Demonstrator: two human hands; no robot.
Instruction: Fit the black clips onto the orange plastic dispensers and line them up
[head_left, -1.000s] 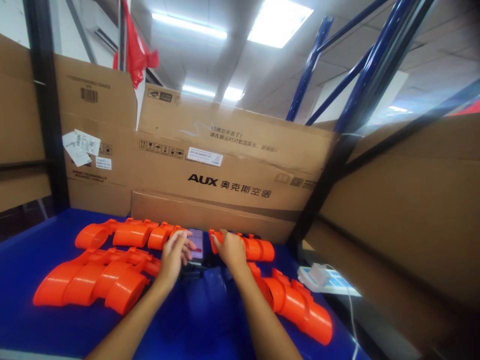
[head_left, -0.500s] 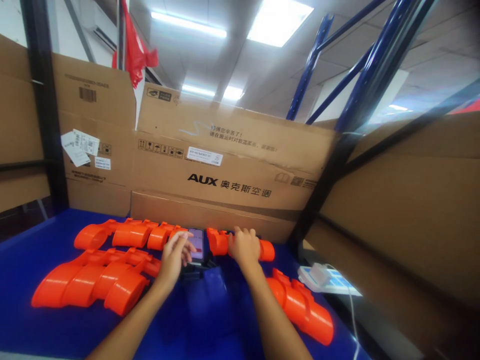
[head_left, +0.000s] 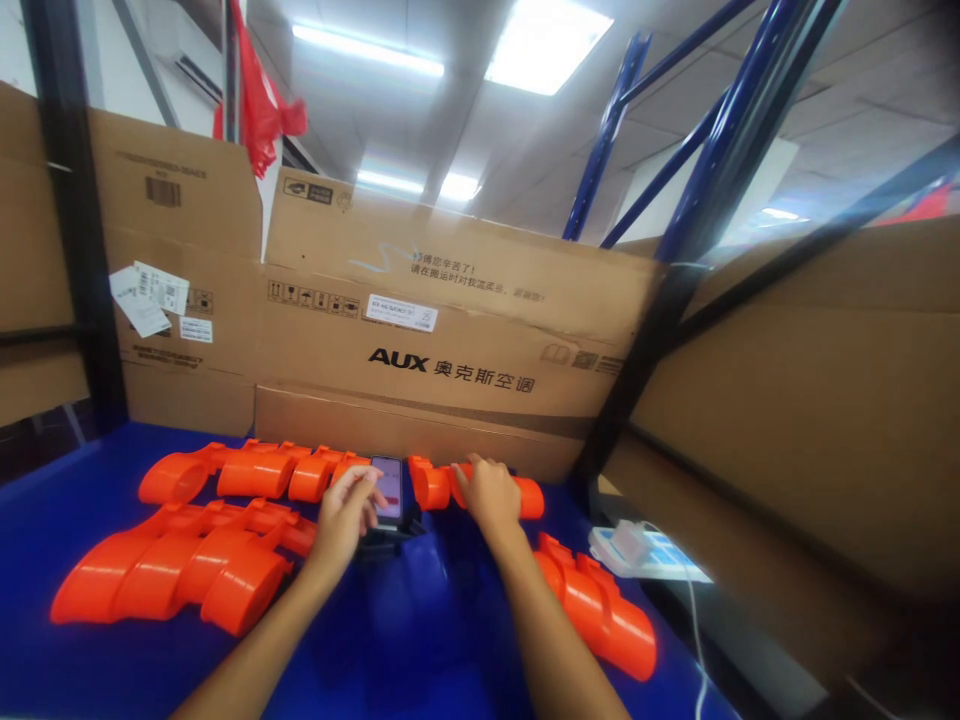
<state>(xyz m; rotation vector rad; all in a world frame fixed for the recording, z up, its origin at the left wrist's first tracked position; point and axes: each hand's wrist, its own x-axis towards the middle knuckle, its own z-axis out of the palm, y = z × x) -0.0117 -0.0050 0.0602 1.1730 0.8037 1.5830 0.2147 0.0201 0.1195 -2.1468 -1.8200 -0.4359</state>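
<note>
My right hand (head_left: 491, 495) reaches to the back row and lies over an orange curved plastic piece (head_left: 531, 497), its fingers bent over it and partly hidden. Just left of it in the same row stands another orange plastic piece (head_left: 431, 487). Beside an upright phone with a lit screen (head_left: 389, 487) hangs my left hand (head_left: 349, 510), its fingers loosely curled and apart, with nothing visible in them. Below the phone sits a small dark object (head_left: 382, 545), partly hidden.
Orange pieces stand in a back-left row (head_left: 255, 472), a front-left row (head_left: 169, 570) and a right group (head_left: 596, 605) on the blue table (head_left: 322, 665). A white power strip (head_left: 649, 552) with a cable lies right. Cardboard (head_left: 450, 345) and dark posts (head_left: 634, 340) close the back.
The whole view has shifted slightly left. My right hand stays at the orange piece, and my left hand keeps its place by the phone.
</note>
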